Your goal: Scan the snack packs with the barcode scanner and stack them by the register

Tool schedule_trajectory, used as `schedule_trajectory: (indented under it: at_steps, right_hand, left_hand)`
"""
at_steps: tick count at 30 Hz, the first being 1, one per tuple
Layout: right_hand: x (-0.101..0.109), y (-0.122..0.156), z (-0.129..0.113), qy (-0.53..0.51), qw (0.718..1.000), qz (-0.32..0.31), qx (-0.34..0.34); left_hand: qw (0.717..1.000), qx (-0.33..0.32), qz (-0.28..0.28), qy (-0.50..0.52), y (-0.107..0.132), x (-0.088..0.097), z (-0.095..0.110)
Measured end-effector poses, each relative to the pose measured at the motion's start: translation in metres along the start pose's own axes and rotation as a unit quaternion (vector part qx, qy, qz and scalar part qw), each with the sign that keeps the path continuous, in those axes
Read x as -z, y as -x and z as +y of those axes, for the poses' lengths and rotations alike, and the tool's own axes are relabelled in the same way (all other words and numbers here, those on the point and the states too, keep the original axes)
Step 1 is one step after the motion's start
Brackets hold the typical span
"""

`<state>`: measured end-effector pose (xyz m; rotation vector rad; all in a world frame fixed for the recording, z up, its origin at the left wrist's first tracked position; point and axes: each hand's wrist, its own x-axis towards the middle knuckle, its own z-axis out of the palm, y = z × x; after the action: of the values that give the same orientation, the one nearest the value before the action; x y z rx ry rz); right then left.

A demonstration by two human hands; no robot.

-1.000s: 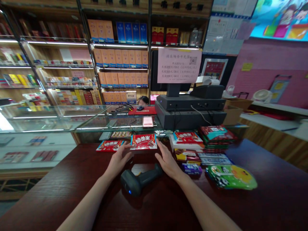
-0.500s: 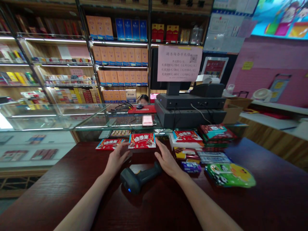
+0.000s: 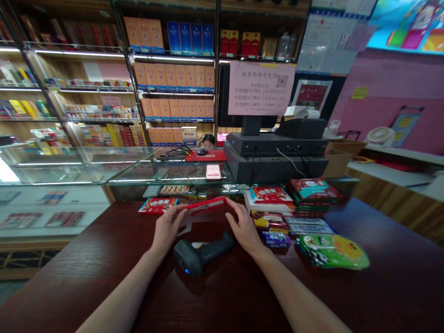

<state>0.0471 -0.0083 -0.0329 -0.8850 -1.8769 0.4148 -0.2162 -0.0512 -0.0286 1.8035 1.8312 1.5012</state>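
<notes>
Between my two hands a red chocolate packet (image 3: 206,205) is held up off the table, tilted so that a narrow side faces me. The fingertips of my left hand (image 3: 169,225) grip its left end. My right hand (image 3: 243,229) has its fingers at the right end, thumb apart below. Nearer to me, a dark barcode scanner (image 3: 203,253) with a blue light lies on the table, a small pale piece partly hidden behind it. Left of the held packet, another red packet (image 3: 156,205) rests flat beyond my left hand.
To the right lie a red packet on a white stack (image 3: 268,198), piled brown packets (image 3: 314,190), a purple pack (image 3: 276,239) and a green cartoon packet (image 3: 333,251). Behind are a glass counter (image 3: 138,171), a register (image 3: 275,157) and a person's head, partly hidden.
The held red packet has tipped from showing its printed front to showing a narrow edge. My hands have stayed at its two ends. The scanner has not moved.
</notes>
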Motion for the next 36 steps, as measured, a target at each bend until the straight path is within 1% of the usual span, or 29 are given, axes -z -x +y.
schedule_trajectory:
  at_steps: [4, 9, 11, 13, 15, 17, 19, 22, 24, 26, 31, 36]
  right_hand:
    - [0.001, 0.000, -0.004, -0.008, 1.000, -0.019, -0.002]
    - [0.001, 0.000, -0.004, -0.045, 0.997, -0.060, 0.001]
    - [0.000, 0.000, -0.002, -0.062, 0.996, -0.071, 0.001]
    - [-0.001, 0.001, 0.001, -0.077, 0.994, -0.078, -0.007]
    - [-0.002, 0.001, 0.003, -0.086, 0.993, -0.078, -0.017]
    - [-0.002, 0.001, 0.005, -0.088, 0.993, -0.072, -0.027]
    - [-0.002, 0.000, 0.006, -0.088, 0.994, -0.064, -0.032]
    - [-0.002, 0.000, 0.006, -0.090, 0.994, -0.054, -0.033]
    - [-0.002, 0.000, 0.004, -0.094, 0.994, -0.053, -0.035]
    - [-0.002, 0.000, 0.002, -0.096, 0.993, -0.058, -0.042]
    - [-0.002, 0.000, -0.005, -0.095, 0.991, -0.078, -0.043]
    - [-0.004, 0.001, -0.006, -0.099, 0.992, -0.073, -0.030]
  left_hand:
    - [0.998, 0.051, 0.009, 0.026, 0.000, -0.002, 0.002]
    - [0.993, 0.099, 0.043, 0.048, -0.002, -0.001, 0.001]
    - [0.989, 0.110, 0.050, 0.081, -0.003, -0.001, 0.002]
    - [0.985, 0.106, 0.038, 0.130, -0.004, -0.002, 0.001]
    - [0.981, 0.085, 0.016, 0.172, -0.005, -0.004, -0.001]
    - [0.982, 0.054, -0.010, 0.183, -0.005, -0.007, -0.006]
    - [0.986, 0.017, -0.033, 0.160, -0.005, -0.008, -0.011]
    - [0.995, -0.043, -0.050, 0.078, -0.005, -0.010, -0.016]
    - [0.995, -0.081, -0.048, 0.023, -0.004, -0.011, -0.018]
    - [0.993, -0.106, -0.041, -0.017, -0.004, -0.012, -0.019]
    - [0.992, -0.113, -0.014, -0.057, -0.002, -0.015, -0.022]
    - [0.987, -0.141, 0.010, -0.078, -0.003, -0.015, -0.024]
